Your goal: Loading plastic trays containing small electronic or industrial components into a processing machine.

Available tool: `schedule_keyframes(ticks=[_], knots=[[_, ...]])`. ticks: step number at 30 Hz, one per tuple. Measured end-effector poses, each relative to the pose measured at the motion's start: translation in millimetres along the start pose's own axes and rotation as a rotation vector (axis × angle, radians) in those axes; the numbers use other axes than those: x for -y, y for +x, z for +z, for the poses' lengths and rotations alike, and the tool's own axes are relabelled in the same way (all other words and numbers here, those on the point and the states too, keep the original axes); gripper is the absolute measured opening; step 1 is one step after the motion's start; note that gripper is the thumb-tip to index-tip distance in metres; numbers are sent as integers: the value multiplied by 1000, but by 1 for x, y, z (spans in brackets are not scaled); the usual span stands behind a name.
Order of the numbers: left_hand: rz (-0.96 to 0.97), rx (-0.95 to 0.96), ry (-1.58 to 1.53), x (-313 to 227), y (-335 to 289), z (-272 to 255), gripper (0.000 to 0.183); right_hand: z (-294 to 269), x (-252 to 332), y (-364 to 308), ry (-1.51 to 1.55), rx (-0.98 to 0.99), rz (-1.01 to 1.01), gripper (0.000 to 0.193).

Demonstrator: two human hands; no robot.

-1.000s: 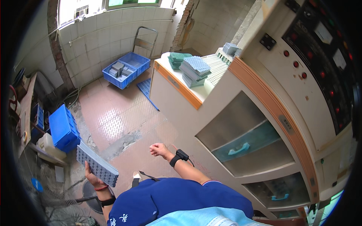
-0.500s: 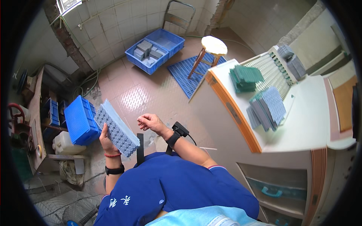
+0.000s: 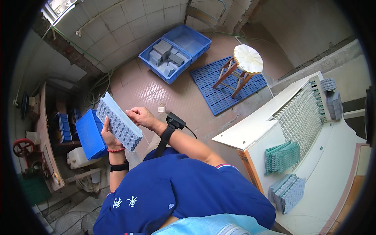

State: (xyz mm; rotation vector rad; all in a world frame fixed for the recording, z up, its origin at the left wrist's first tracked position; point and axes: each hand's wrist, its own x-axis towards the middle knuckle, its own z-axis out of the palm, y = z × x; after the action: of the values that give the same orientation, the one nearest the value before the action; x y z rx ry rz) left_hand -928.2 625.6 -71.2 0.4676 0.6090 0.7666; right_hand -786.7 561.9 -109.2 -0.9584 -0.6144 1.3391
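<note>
My left hand (image 3: pixel 111 138) is wrapped round a stack of blue-grey sheets (image 3: pixel 120 126) and holds it tilted in front of my body. The stack's face carries rows of small round discs, and the thin layers show pale blue along its upper right edge. Close against that edge is my right hand (image 3: pixel 144 118), thumb and fingers pinched together. Whether a sheet edge is between those fingertips I cannot make out.
A white worktable (image 3: pixel 329 156) at right bears a green stack (image 3: pixel 282 157), a grey stack (image 3: pixel 289 192) and a ribbed rack (image 3: pixel 299 117). Ahead are a stool (image 3: pixel 248 59), a blue mat (image 3: pixel 207 90) and a crate of grey blocks (image 3: pixel 164 76). A blue bin (image 3: pixel 91 135) stands left.
My right hand has moved left to the stack's edge. My body has turned and stepped: the worktable sits lower right and a shoe now shows beyond my right wrist.
</note>
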Motion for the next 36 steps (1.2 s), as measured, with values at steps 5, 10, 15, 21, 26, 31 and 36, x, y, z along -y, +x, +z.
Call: schedule_keyframes(ticks=[5,10,15,21,26,31,36], knots=[[-89,164,-22,20,125,48,33,-77,50,59,-58,-20,15,44],[-191,203,100,45,258,115,29,-151,114,108,-113,-206,-163,59],[-346,436,349,90,349,223,30,-217,174,127,-621,-616,-126,54],[-667,671,483,183,392,326,35,-287,218,93,-358,-1100,-352,44],[-937,931,290,272,372,394,44,-341,245,12,-141,-1224,-499,43],[-955,535,945,449,442,370,64,-406,255,-69,102,-1401,-653,42],[-887,405,1456,591,478,361,65,-467,266,-159,164,-1702,-698,37]])
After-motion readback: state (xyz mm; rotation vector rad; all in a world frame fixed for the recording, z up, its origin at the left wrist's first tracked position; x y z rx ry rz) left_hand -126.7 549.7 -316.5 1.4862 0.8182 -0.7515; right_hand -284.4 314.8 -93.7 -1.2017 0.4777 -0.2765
